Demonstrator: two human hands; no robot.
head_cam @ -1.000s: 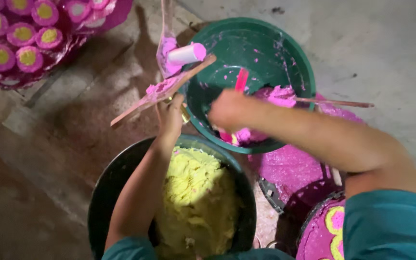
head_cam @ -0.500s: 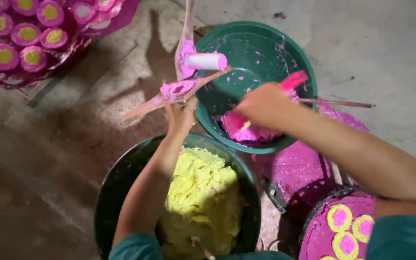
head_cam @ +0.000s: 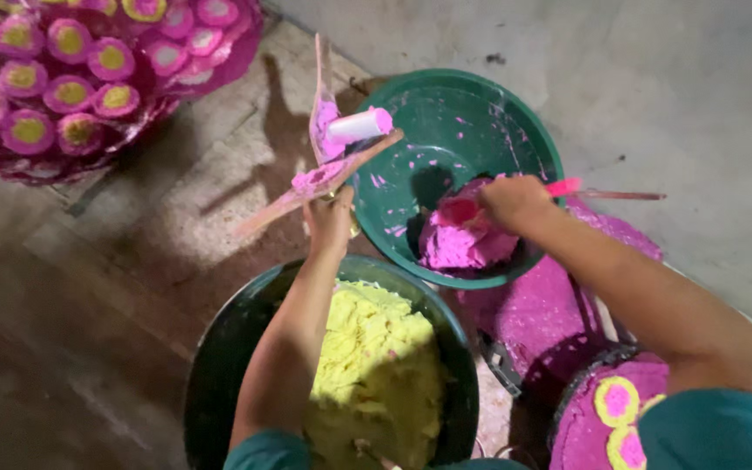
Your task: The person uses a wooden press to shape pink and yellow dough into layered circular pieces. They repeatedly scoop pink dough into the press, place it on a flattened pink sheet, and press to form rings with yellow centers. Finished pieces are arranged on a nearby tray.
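Nearest me, the dark basin is heaped with yellow paste, apparently untouched. My left hand is clenched on the crossed wooden sticks and white tube; my right hand grips a pink scoop in the pink paste in the green basin. Farthest, a tray of finished pink-and-yellow discs sits full; I judge much paste remains.

A left hand was seen closed on a wooden stick frame smeared pink and carrying a white roller, held over a green basin. A right hand was seen gripping a pink spoon in pink dough. Yellow dough was held in a dark basin, and pink-and-yellow rounds were stacked at upper left.
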